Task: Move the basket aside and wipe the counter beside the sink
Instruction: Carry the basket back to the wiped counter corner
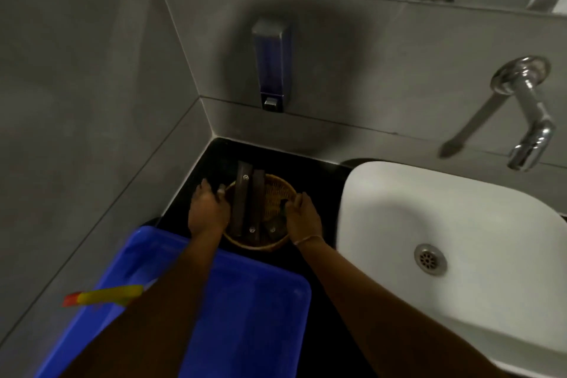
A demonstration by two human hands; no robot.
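Observation:
A round woven basket [276, 190] sits on the black counter [325, 181] in the corner, left of the white sink [460, 224]. Two long dark boxes [242, 199] and small dark packets lie in the basket. My left hand [208, 209] grips the basket's left rim. On the right rim my right hand [302, 213] is closed, with a thin bangle at the wrist. No cloth is visible.
A blue plastic tray [245, 301] lies on the counter just in front of the basket, under my left forearm, with a yellow-and-red object [104, 296] at its left edge. A soap dispenser [271, 67] hangs on the grey tiled wall. A chrome tap [530, 120] overhangs the sink.

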